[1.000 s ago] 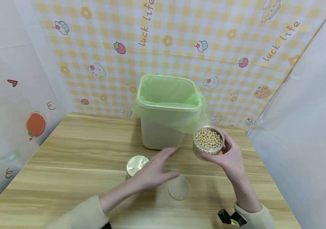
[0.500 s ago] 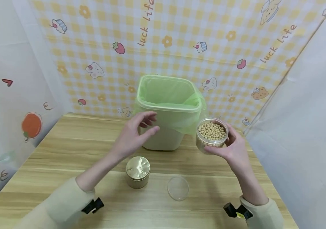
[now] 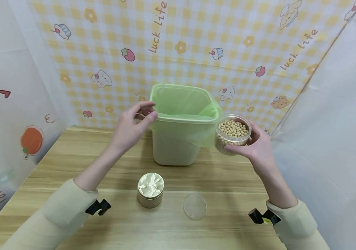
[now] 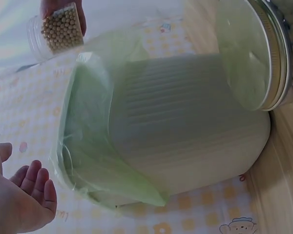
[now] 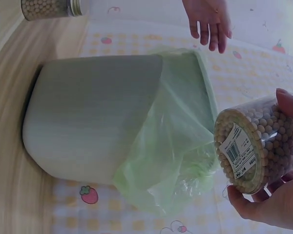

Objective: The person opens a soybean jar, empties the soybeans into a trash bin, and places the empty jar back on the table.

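My right hand grips an uncovered clear jar of soybeans, beside the right edge of a white trash can. In the right wrist view, a white barcode label shows on the jar's base. A light green bag lines the can and folds over its rim. My left hand is at the rim's left side, its fingers loosely bent. Seen in the left wrist view, that hand holds nothing and stays apart from the bag.
A gold-topped closed jar stands on the wooden table in front of the can. To its right lies a clear round disc, like a lid. A yellow-checked cloth hangs behind, with pale side walls.
My left hand has moved from over the table up and forward to the left side of the can's rim. The right hand has raised the jar of soybeans somewhat.
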The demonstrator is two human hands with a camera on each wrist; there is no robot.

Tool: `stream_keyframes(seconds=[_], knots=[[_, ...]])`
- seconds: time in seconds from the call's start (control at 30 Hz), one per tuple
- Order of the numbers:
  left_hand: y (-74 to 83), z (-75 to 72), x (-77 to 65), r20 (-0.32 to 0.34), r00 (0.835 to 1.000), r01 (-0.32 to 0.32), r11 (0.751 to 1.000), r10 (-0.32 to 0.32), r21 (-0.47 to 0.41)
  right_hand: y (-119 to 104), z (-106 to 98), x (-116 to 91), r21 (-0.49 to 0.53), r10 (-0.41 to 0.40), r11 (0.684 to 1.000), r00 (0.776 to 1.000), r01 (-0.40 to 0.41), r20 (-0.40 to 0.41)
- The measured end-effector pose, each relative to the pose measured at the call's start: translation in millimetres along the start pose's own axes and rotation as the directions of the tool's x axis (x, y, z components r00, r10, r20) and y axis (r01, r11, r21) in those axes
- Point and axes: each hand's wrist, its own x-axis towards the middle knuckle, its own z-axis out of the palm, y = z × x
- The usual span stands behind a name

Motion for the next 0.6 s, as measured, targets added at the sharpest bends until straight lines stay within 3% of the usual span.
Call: stream_keyframes(seconds=[0.37,0.6], knots=[[-13.1,-12.7,19.9,-0.050,0.997,0.057,0.998,-0.057,0.000,-26.3,3.6,35.4,0.010,0.015,1.000,1.000,-0.014,-0.018],[-27.9,-13.1,36.6,-0.035,0.979,0.201,0.979,-0.200,0.033,-45.9,13.2,65.6,-0.028,0.021,0.999,1.000,-0.021,-0.016]])
